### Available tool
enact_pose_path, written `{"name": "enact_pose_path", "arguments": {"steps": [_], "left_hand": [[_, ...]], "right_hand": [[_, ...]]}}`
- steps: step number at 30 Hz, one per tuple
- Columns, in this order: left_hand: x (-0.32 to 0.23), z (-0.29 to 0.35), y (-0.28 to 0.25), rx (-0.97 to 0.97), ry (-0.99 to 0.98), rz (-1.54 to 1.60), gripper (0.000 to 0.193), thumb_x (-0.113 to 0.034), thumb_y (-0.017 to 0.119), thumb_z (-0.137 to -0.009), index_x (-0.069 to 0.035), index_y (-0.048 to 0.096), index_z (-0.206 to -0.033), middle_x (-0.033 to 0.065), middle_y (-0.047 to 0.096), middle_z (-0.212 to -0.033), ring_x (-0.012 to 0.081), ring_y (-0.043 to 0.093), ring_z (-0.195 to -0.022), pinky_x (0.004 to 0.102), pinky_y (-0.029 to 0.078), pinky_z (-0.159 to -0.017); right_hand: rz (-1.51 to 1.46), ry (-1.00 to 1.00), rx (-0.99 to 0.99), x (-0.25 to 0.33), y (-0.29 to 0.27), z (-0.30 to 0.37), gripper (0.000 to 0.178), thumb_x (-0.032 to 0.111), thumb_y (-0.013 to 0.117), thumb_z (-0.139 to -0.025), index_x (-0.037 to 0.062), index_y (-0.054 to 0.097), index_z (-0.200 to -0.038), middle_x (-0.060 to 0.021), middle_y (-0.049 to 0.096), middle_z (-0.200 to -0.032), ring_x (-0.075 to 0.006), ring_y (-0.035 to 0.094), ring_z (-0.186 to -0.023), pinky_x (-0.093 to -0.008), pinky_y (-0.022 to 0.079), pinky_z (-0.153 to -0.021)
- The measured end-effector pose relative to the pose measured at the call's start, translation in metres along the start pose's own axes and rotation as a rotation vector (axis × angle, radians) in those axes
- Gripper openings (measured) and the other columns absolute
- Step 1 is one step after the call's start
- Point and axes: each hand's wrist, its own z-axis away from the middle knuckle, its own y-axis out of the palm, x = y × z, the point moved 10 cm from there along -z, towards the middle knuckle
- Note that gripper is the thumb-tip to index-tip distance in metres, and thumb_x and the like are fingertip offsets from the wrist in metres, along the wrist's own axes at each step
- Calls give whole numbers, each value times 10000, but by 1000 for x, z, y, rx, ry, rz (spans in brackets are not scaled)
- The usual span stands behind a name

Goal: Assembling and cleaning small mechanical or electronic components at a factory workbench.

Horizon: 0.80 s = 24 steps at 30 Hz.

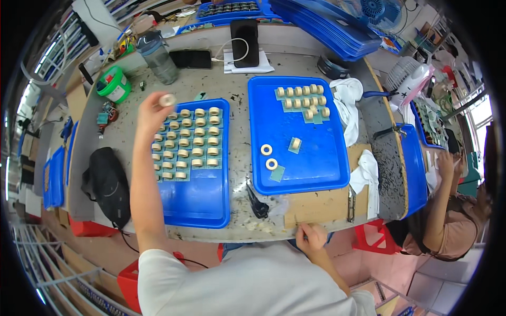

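Note:
My left hand [151,115] is raised over the far left corner of the left blue tray [203,213], pinching a cream-coloured ring [167,100]. In that tray, several rows of similar cream rings [198,131] sit on small green squares; my forearm hides its left side. My right hand [312,237] is at the table's front edge, fingers curled; whatever they hold, if anything, is too small to name. The right blue tray [316,168] bears a group of rings [298,91] on green squares at its far side. Nearer lie two loose rings [266,149], a bare green square [277,174] and one ring on a square [296,143].
Behind the trays stand a water bottle [158,57], a green tub [114,84] and a propped phone [244,45]. A black bag [107,184] lies left. White cloths [367,171], cardboard [321,205] and a black-handled tool [257,203] lie nearby. A co-worker [448,216] sits at right.

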Motion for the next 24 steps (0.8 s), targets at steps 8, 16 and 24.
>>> {"name": "enact_pose_path", "arguments": {"steps": [8, 16, 24], "left_hand": [[-64, 39, 234, 755, 232, -83, 307, -21, 630, -609, -14, 564, -909, 87, 580, -792, 146, 558, -681, 256, 453, -634], [-103, 83, 271, 788, 490, -519, 452, -72, 629, -639, -69, 495, -1070, 109, 473, -975, 290, 406, -941, 340, 357, -824], [-140, 108, 236, 694, 608, -550, 368, -122, 626, -657, -62, 534, -1008, 86, 486, -941, 259, 405, -928, 320, 364, -799]], "right_hand": [[-1, 35, -57, -3, -8, 7, 224, -29, 586, -586, 30, 550, -799, -53, 469, -532, -196, 448, -419, -278, 363, -387], [-49, 92, -30, -9, -2, 5, 188, -9, 609, -597, 49, 538, -762, -43, 455, -527, -196, 462, -428, -285, 356, -382], [-134, 43, 207, 29, 18, -60, 308, 38, 605, -601, 61, 558, -905, -80, 538, -843, -219, 507, -726, -321, 393, -623]]}}
